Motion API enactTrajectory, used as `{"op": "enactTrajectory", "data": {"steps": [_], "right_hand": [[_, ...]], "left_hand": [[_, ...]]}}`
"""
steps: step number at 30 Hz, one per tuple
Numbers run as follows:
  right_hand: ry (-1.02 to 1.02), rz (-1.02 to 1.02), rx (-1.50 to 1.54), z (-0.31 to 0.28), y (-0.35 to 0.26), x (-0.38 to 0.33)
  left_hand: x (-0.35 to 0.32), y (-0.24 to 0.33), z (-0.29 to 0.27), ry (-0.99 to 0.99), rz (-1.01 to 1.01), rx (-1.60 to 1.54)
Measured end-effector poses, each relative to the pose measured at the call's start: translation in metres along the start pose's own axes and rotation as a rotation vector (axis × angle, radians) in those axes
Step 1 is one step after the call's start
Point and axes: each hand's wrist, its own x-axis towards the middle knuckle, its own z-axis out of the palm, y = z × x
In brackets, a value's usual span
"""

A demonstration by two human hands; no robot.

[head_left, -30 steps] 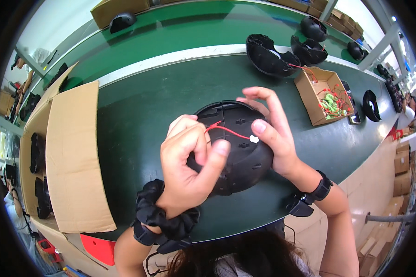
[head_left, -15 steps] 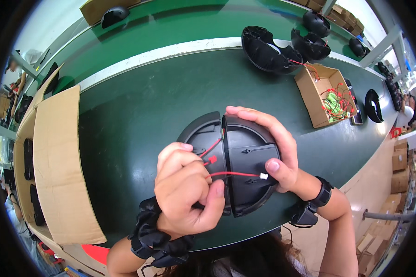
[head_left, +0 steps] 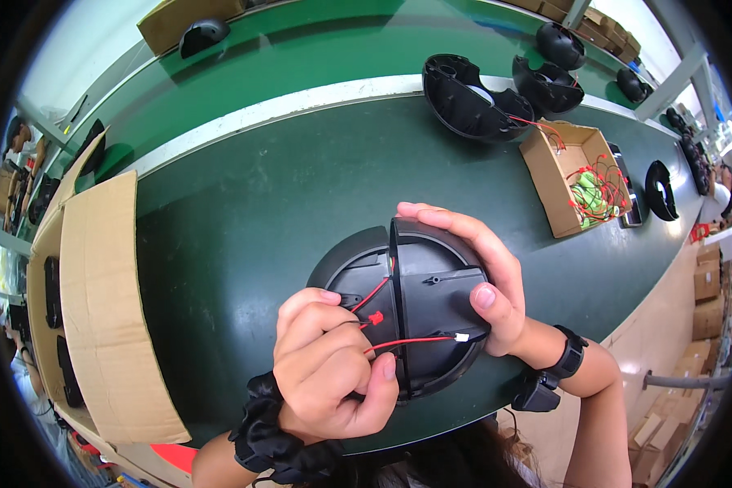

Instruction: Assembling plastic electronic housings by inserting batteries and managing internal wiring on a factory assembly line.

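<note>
Two black plastic half-shells are held side by side near the table's front edge, a narrow gap between them. My left hand [head_left: 329,362] is closed around the left half-shell [head_left: 354,264], its fingers curled over the face. The right half-shell [head_left: 439,301] sits in my right hand [head_left: 496,285], with fingers along its far rim and the thumb on its face. A red wire with a red connector [head_left: 375,318] comes out beside my left fingers. Another red wire crosses the gap and ends in a white connector [head_left: 461,337] near my right thumb.
An open cardboard box [head_left: 110,301] with black parts stands at the left. At the right, a small cardboard box [head_left: 549,183] holds red-wired leads and green pieces. Black shells [head_left: 472,102] lie behind it, and a black curved part [head_left: 661,191] lies farther right.
Both half-shells have come a little nearer to me and tilted slightly, still in the same grip. The whole view has shifted a little.
</note>
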Motion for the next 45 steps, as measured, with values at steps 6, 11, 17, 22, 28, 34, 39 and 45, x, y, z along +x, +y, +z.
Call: {"op": "enactTrajectory", "data": {"steps": [6, 11, 17, 22, 28, 34, 39, 45], "right_hand": [[-0.060, -0.051, -0.041, -0.001, 0.002, 0.002], [-0.115, -0.065, -0.118, -0.005, 0.001, 0.004], [-0.152, -0.062, -0.218, -0.006, -0.007, 0.006], [-0.181, -0.091, -0.292, -0.010, -0.009, 0.008], [-0.121, -0.024, -0.230, -0.004, -0.009, 0.004], [-0.142, -0.034, -0.231, -0.002, -0.006, 0.004], [-0.124, -0.029, -0.199, 0.002, -0.001, -0.002], [-0.075, -0.051, -0.346, 0.002, -0.005, -0.003]], "left_hand": [[0.002, 0.001, 0.000, -0.025, 0.023, -0.007], [0.003, 0.000, 0.000, -0.038, 0.024, 0.006], [0.003, 0.002, -0.002, -0.049, 0.019, 0.005], [0.003, 0.000, -0.003, -0.029, 0.003, -0.014], [0.003, 0.001, -0.001, -0.019, 0.015, -0.020], [0.001, 0.003, -0.002, -0.033, 0.031, -0.004], [-0.002, 0.002, 0.001, -0.006, 0.022, -0.007], [0.000, 0.002, 0.003, 0.044, 0.012, -0.009]]}}
